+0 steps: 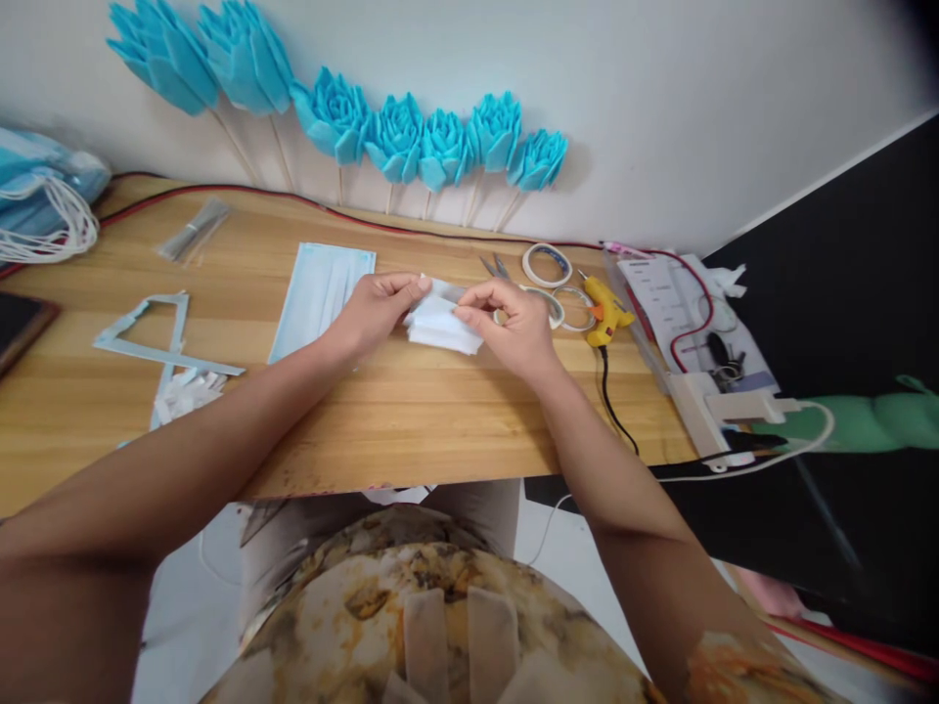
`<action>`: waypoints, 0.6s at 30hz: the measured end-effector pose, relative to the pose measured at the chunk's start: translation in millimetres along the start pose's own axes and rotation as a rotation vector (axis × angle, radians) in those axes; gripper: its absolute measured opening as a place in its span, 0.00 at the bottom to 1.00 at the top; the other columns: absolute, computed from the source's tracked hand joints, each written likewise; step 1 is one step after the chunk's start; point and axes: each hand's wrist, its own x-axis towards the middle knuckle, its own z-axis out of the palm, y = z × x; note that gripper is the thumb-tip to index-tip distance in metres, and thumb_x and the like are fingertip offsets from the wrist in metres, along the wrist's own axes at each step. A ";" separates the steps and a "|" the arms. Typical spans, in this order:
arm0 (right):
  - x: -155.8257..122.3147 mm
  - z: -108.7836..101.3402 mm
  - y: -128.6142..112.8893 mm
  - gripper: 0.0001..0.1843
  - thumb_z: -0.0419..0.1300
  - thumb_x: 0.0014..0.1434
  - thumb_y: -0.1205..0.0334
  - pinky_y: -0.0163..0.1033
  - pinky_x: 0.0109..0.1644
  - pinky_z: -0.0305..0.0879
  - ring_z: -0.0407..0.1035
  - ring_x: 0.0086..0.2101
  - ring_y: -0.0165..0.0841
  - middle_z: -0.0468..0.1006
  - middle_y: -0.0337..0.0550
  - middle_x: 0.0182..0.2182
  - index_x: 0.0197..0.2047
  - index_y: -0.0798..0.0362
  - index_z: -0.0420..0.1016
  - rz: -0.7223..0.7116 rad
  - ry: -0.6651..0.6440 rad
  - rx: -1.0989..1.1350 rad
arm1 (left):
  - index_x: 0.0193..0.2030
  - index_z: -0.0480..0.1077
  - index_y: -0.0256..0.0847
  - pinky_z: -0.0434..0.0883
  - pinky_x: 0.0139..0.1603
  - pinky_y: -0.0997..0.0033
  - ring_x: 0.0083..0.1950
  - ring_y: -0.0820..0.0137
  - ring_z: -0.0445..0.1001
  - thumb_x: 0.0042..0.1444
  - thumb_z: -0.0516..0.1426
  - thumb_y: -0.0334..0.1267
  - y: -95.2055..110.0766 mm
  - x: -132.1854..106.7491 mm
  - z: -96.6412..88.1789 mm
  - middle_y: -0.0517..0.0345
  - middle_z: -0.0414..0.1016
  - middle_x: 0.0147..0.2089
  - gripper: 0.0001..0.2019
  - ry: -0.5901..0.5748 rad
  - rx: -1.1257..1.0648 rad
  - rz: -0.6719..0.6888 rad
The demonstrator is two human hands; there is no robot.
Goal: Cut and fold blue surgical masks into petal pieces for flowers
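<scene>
A folded stack of thin white fabric (444,325) is held up just above the wooden table. My left hand (378,308) pinches its upper left corner between thumb and fingers. On its right side, my right hand (514,321) has thumb and fingertips closed on the edge. Light blue face-mask sheets (323,284) lie flat on the table, partly behind my left hand. Close behind my right hand are a roll of tape (547,265) and scissors (495,266), whose handles are hidden.
Blue fabric flowers (396,137) on sticks lean along the wall. A yellow glue gun (605,311) lies at the right, near a power strip (704,416) and papers. Blue offcuts (168,342), white scraps (189,393) and a bundle of clear strips (195,230) lie at the left.
</scene>
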 end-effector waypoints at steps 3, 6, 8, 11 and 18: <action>1.5 4.5 5.7 0.05 0.65 0.61 0.58 0.40 0.40 0.69 0.71 0.31 0.30 0.82 0.37 0.32 0.34 0.49 0.78 -0.017 0.050 -0.084 | 0.26 0.72 0.40 0.61 0.26 0.76 0.24 0.76 0.63 0.58 0.64 0.51 -0.4 -0.4 0.9 0.63 0.68 0.23 0.18 -0.060 -0.003 -0.018; 2.9 4.2 9.6 0.04 0.64 0.62 0.60 0.43 0.44 0.69 0.71 0.34 0.33 0.82 0.37 0.33 0.34 0.48 0.78 -0.071 0.078 -0.145 | 0.26 0.73 0.39 0.66 0.29 0.74 0.28 0.73 0.68 0.58 0.63 0.55 0.3 -0.9 2.7 0.59 0.71 0.25 0.21 -0.119 -0.043 -0.041; 3.9 3.4 10.9 0.05 0.64 0.62 0.60 0.46 0.47 0.69 0.72 0.36 0.35 0.81 0.38 0.33 0.33 0.48 0.77 -0.096 0.087 -0.180 | 0.28 0.74 0.39 0.70 0.32 0.71 0.31 0.70 0.73 0.59 0.60 0.60 0.8 -1.3 3.9 0.55 0.75 0.27 0.24 -0.147 -0.098 -0.049; 4.9 3.4 12.1 0.05 0.63 0.62 0.59 0.49 0.53 0.69 0.74 0.41 0.37 0.82 0.40 0.36 0.33 0.47 0.76 -0.110 0.082 -0.199 | 0.32 0.77 0.37 0.72 0.35 0.70 0.33 0.68 0.76 0.57 0.62 0.62 1.1 -2.2 4.2 0.52 0.78 0.31 0.25 -0.183 -0.125 -0.063; 3.8 5.4 14.6 0.16 0.66 0.58 0.59 0.48 0.54 0.71 0.77 0.44 0.38 0.84 0.41 0.42 0.51 0.48 0.77 0.015 -0.038 -0.108 | 0.43 0.81 0.38 0.72 0.40 0.70 0.37 0.68 0.77 0.54 0.65 0.39 0.7 -1.8 0.9 0.54 0.83 0.40 0.12 -0.091 0.168 0.104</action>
